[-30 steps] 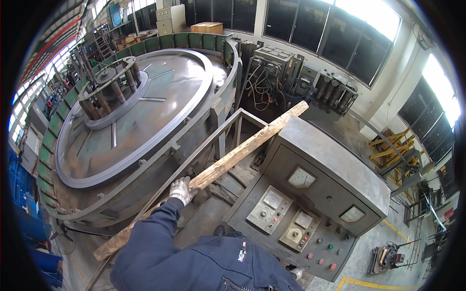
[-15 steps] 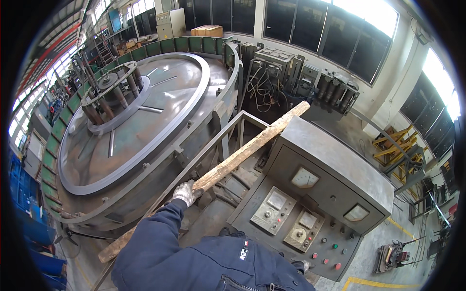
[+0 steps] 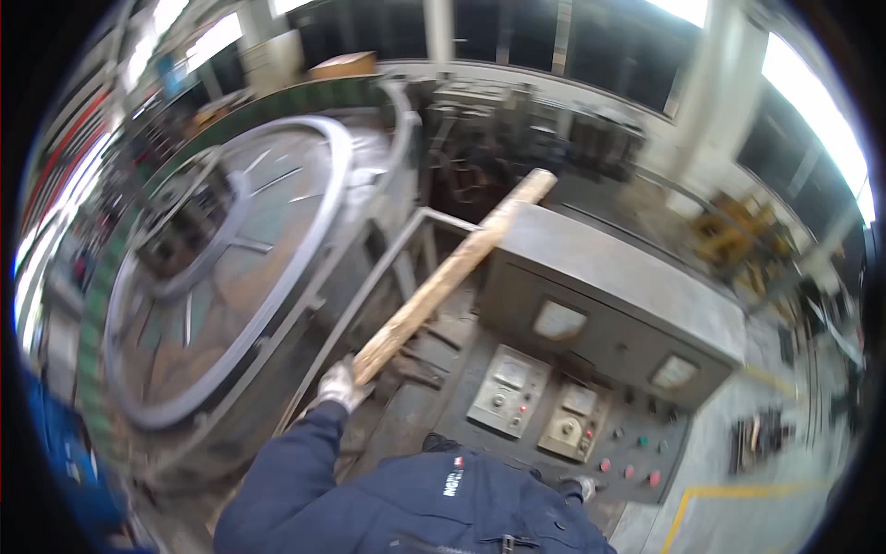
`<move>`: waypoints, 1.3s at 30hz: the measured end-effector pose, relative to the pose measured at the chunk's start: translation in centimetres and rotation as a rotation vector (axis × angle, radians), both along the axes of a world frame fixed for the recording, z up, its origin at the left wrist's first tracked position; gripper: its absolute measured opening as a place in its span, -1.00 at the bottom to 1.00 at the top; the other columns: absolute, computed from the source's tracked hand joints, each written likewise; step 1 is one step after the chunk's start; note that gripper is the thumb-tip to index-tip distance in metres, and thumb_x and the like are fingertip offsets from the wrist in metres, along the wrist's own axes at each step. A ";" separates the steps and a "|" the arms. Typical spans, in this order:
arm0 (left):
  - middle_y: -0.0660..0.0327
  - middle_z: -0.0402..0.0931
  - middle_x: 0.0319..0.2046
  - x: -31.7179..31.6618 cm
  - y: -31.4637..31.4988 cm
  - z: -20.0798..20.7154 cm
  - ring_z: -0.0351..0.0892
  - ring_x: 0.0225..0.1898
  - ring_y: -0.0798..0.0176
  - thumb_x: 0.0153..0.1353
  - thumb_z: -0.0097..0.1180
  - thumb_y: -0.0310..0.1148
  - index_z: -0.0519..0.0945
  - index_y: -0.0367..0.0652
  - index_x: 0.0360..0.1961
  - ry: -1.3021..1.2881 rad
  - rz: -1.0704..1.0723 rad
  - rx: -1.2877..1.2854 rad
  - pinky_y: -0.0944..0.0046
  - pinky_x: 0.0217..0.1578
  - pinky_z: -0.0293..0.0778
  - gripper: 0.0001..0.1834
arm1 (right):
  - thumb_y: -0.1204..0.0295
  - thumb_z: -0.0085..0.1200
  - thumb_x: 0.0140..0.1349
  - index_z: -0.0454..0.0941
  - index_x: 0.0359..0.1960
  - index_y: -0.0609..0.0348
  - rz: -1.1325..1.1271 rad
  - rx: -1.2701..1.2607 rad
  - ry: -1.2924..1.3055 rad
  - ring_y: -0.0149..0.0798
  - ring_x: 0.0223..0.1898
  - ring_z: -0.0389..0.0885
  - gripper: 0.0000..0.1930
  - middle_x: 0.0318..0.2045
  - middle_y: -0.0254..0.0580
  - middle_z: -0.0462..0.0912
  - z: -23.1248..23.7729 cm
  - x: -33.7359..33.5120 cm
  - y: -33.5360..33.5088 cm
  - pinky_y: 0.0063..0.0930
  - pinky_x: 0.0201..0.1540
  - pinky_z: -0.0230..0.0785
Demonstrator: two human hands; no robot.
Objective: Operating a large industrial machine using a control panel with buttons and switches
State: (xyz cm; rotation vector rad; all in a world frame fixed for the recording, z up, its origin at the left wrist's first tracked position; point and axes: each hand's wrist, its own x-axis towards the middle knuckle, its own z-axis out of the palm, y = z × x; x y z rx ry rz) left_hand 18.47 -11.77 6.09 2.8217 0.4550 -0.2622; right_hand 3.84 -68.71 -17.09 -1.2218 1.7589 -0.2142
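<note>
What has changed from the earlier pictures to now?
The view has swung and blurred; the wooden plank now points more steeply upward in it. The gloved left hand still grips its lower part, and the right hand remains low beside the control panel. Nothing was released.

sleeves: dark navy work jacket | chest: small white-red patch | left hand: whitish work glove

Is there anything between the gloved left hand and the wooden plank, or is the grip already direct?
Nothing visible stands between them. The left hand in a white glove is closed straight on the lower part of the wooden plank, which slants up over the metal railing toward the grey control cabinet.
</note>
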 end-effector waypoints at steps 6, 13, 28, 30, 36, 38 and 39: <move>-0.18 0.50 0.23 -1.4 0.4 -3.2 0.55 0.22 -0.20 -0.04 0.55 -0.08 0.36 -0.20 0.40 -0.186 0.101 0.005 -0.05 0.24 0.48 0.00 | -0.05 -0.14 0.53 0.63 -0.02 0.30 -0.311 -0.323 0.272 0.14 0.00 0.71 -0.42 -0.03 0.15 0.73 -0.3 3.0 0.7 -0.09 -0.01 0.55; -0.13 0.50 0.23 0.0 2.7 -7.4 0.52 0.24 -0.22 -0.03 0.52 -0.09 0.24 -0.13 0.48 -0.167 0.006 0.115 -0.05 0.24 0.46 0.07 | -0.05 0.00 0.44 0.64 -0.19 0.34 -0.425 -0.601 0.454 0.28 -0.29 0.72 -0.44 -0.32 0.30 0.72 0.3 3.2 1.4 0.03 -0.19 0.54; -0.14 0.61 0.09 7.9 -5.0 -5.5 0.65 0.12 -0.07 -0.11 0.41 0.42 0.30 -0.16 0.45 -0.110 -0.201 0.196 -0.08 0.07 0.57 0.23 | -0.14 -0.08 0.44 0.59 -0.06 0.39 -0.396 -0.412 0.365 0.28 -0.13 0.71 -0.34 -0.18 0.36 0.71 4.2 3.2 1.6 0.00 -0.05 0.54; -0.14 0.61 0.09 9.9 -7.1 -5.8 0.65 0.11 -0.07 -0.11 0.41 0.42 0.30 -0.16 0.45 -0.122 -0.248 0.191 -0.08 0.07 0.57 0.23 | -0.17 -0.10 0.44 0.61 -0.06 0.36 -0.403 -0.344 0.356 0.27 -0.13 0.72 -0.32 -0.17 0.32 0.72 2.4 3.0 1.2 0.01 -0.05 0.55; -0.14 0.61 0.08 14.3 -11.8 -6.4 0.66 0.10 -0.08 -0.11 0.42 0.42 0.30 -0.16 0.45 -0.148 -0.362 0.207 -0.08 0.06 0.58 0.22 | -0.12 -0.02 0.41 0.48 0.11 0.38 -0.347 -0.177 0.230 0.28 0.06 0.63 -0.33 0.00 0.38 0.64 2.3 3.0 1.2 0.01 0.16 0.47; -0.14 0.61 0.08 15.3 -13.0 -6.7 0.66 0.10 -0.08 -0.11 0.42 0.42 0.30 -0.16 0.45 -0.151 -0.400 0.213 -0.08 0.05 0.58 0.22 | -0.20 -0.13 0.42 0.53 0.01 0.34 -0.399 -0.304 0.291 0.28 -0.03 0.68 -0.31 -0.10 0.34 0.68 1.3 3.1 1.6 0.03 0.06 0.52; -0.13 0.61 0.07 15.6 -13.4 -6.6 0.66 0.09 -0.08 -0.11 0.42 0.42 0.30 -0.16 0.45 -0.151 -0.412 0.215 -0.08 0.05 0.58 0.22 | -0.24 -0.18 0.43 0.56 -0.05 0.31 -0.414 -0.370 0.320 0.28 -0.07 0.70 -0.28 -0.15 0.32 0.71 1.1 3.2 1.6 0.04 0.01 0.54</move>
